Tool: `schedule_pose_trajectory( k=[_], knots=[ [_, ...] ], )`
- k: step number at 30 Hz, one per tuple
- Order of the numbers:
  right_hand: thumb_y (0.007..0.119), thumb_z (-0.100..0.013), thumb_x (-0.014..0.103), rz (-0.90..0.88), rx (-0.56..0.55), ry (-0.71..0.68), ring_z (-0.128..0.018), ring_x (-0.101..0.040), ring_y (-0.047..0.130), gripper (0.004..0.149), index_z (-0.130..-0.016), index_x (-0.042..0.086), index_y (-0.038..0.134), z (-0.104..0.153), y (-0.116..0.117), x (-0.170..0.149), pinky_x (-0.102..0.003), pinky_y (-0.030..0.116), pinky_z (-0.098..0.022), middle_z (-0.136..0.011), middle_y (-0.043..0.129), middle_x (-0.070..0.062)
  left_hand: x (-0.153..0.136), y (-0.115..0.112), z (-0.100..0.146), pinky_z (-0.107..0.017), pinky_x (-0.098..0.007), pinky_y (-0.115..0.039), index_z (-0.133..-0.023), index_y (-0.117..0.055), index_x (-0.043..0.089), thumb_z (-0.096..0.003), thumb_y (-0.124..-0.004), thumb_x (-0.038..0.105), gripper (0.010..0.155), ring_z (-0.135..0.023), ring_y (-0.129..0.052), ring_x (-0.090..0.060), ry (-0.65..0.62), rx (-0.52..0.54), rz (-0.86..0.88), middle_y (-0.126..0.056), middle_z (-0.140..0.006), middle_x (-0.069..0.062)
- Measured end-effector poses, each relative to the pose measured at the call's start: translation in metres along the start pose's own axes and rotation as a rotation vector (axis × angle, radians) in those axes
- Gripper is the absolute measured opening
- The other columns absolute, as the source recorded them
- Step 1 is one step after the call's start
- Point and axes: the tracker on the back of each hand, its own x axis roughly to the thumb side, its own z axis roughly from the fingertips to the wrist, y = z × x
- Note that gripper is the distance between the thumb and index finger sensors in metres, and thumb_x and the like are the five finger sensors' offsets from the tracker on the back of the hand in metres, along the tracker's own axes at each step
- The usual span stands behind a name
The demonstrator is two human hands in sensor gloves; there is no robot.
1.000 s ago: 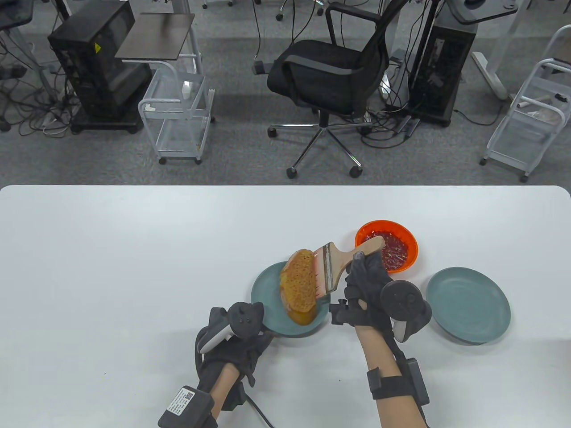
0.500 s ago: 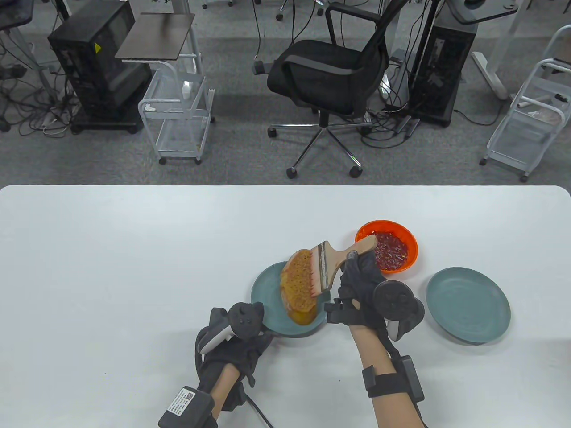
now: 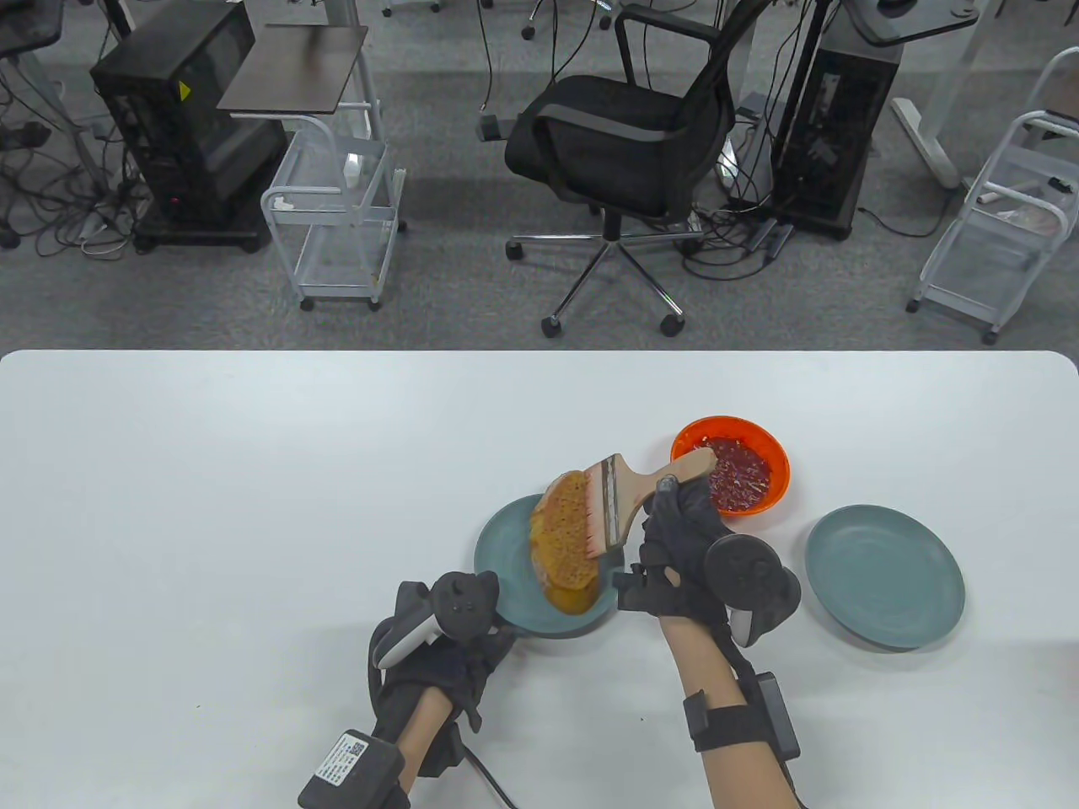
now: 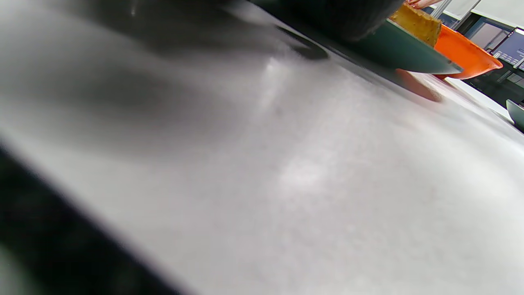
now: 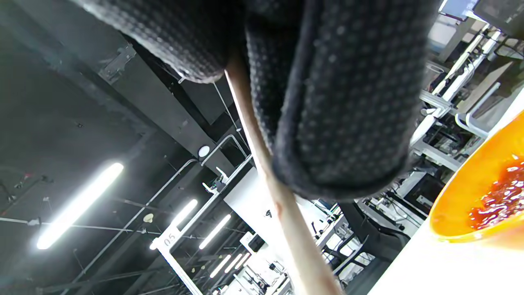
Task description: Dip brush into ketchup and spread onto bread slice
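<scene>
A golden bread slice (image 3: 563, 539) leans tilted on a teal plate (image 3: 506, 581); both show at the top of the left wrist view (image 4: 413, 22). My right hand (image 3: 679, 539) grips the wooden handle of a wide brush (image 3: 628, 497), its red-stained bristles pressed on the bread's right side. The handle runs between my fingers in the right wrist view (image 5: 282, 205). An orange ketchup bowl (image 3: 732, 474) sits just behind that hand, also in the right wrist view (image 5: 483, 196). My left hand (image 3: 447, 640) rests at the plate's near-left rim; its fingers are hidden.
A second, bare teal plate (image 3: 883, 575) lies to the right of the bowl. The white table (image 3: 253, 506) stretches wide to the left. An office chair (image 3: 620, 135) and carts stand on the floor beyond the far edge.
My right hand and the brush have shifted slightly left, so the bristles sit further onto the bread. In the last half second almost nothing moved. The left hand stays still.
</scene>
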Motion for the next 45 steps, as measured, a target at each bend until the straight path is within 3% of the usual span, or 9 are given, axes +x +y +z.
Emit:
schedule_pose_trajectory(
  k=[5, 9, 15, 19, 22, 26, 33, 40, 45],
  knots=[
    [0.079, -0.054, 0.023, -0.228, 0.112, 0.177, -0.04, -0.042, 0.111, 0.051, -0.09, -0.012, 0.07, 0.012, 0.021, -0.002, -0.036, 0.102, -0.021, -0.067, 0.089, -0.036, 0.0, 0.0, 0.0, -0.068, -0.06, -0.021, -0.113, -0.012, 0.02, -0.067, -0.057, 0.046, 0.069, -0.105, -0.013, -0.042, 0.0, 0.0, 0.0, -0.018, -0.117, -0.015],
    [0.079, -0.053, 0.022, -0.133, 0.132, 0.123, -0.04, -0.043, 0.111, 0.051, -0.09, -0.012, 0.071, 0.011, 0.024, 0.0, -0.037, 0.102, -0.021, -0.067, 0.089, -0.036, 0.0, 0.0, 0.0, -0.068, -0.06, -0.021, -0.113, -0.013, 0.019, -0.067, -0.057, 0.046, 0.069, -0.105, -0.013, -0.042, -0.002, 0.0, 0.002, -0.018, -0.117, -0.015],
    [0.077, -0.053, 0.023, 0.044, 0.019, -0.05, -0.04, -0.041, 0.111, 0.051, -0.09, -0.012, 0.069, -0.002, 0.003, 0.006, -0.035, 0.102, -0.021, -0.067, 0.088, -0.035, 0.0, 0.0, 0.0, -0.068, -0.06, -0.021, -0.113, -0.012, 0.02, -0.067, -0.057, 0.046, 0.069, -0.105, -0.013, -0.042, -0.002, 0.0, -0.001, -0.018, -0.117, -0.015],
    [0.077, -0.054, 0.023, -0.079, 0.084, 0.006, -0.041, -0.041, 0.111, 0.051, -0.091, -0.011, 0.069, 0.002, 0.013, 0.011, -0.035, 0.102, -0.021, -0.068, 0.088, -0.035, 0.0, 0.0, 0.0, -0.068, -0.06, -0.021, -0.113, -0.012, 0.019, -0.0671, -0.056, 0.046, 0.069, -0.105, -0.013, -0.042, 0.0, -0.001, -0.005, -0.018, -0.117, -0.015],
    [0.077, -0.054, 0.021, -0.198, 0.176, 0.137, -0.042, -0.045, 0.109, 0.052, -0.093, -0.012, 0.066, 0.01, 0.028, 0.01, -0.039, 0.1, -0.023, -0.07, 0.085, -0.037, 0.0, 0.0, 0.0, -0.068, -0.06, -0.021, -0.113, -0.012, 0.019, -0.067, -0.057, 0.046, 0.069, -0.105, -0.013, -0.042, -0.003, -0.003, 0.0, -0.018, -0.117, -0.015],
    [0.077, -0.054, 0.023, -0.065, 0.151, 0.064, -0.041, -0.042, 0.111, 0.052, -0.092, -0.011, 0.067, 0.01, 0.026, 0.008, -0.035, 0.102, -0.021, -0.069, 0.087, -0.035, 0.0, 0.0, 0.0, -0.068, -0.06, -0.021, -0.113, -0.012, 0.02, -0.067, -0.057, 0.046, 0.069, -0.105, -0.013, -0.041, -0.006, -0.004, -0.002, -0.018, -0.117, -0.015],
    [0.077, -0.054, 0.023, 0.035, 0.022, -0.011, -0.041, -0.043, 0.11, 0.052, -0.093, -0.01, 0.067, -0.007, -0.003, 0.007, -0.036, 0.101, -0.022, -0.07, 0.086, -0.035, 0.001, -0.001, 0.0, -0.068, -0.06, -0.021, -0.113, -0.011, 0.02, -0.0672, -0.056, 0.046, 0.069, -0.105, -0.012, -0.041, -0.001, -0.004, -0.014, -0.018, -0.116, -0.015],
    [0.077, -0.054, 0.022, -0.218, 0.141, 0.178, -0.042, -0.045, 0.109, 0.052, -0.093, -0.011, 0.066, 0.005, 0.019, 0.0, -0.038, 0.1, -0.022, -0.07, 0.086, -0.036, 0.002, -0.002, 0.0, -0.068, -0.06, -0.022, -0.113, -0.01, 0.019, -0.0674, -0.056, 0.045, 0.07, -0.105, -0.012, -0.042, 0.008, 0.003, -0.039, -0.017, -0.116, -0.015],
    [0.077, -0.054, 0.022, -0.112, 0.132, 0.124, -0.042, -0.044, 0.11, 0.052, -0.092, -0.011, 0.067, 0.003, 0.016, -0.004, -0.038, 0.101, -0.022, -0.07, 0.087, -0.036, 0.002, -0.003, 0.0, -0.068, -0.06, -0.022, -0.113, -0.01, 0.02, -0.0674, -0.056, 0.045, 0.07, -0.105, -0.012, -0.042, 0.012, 0.006, -0.047, -0.017, -0.116, -0.015]
  ],
)
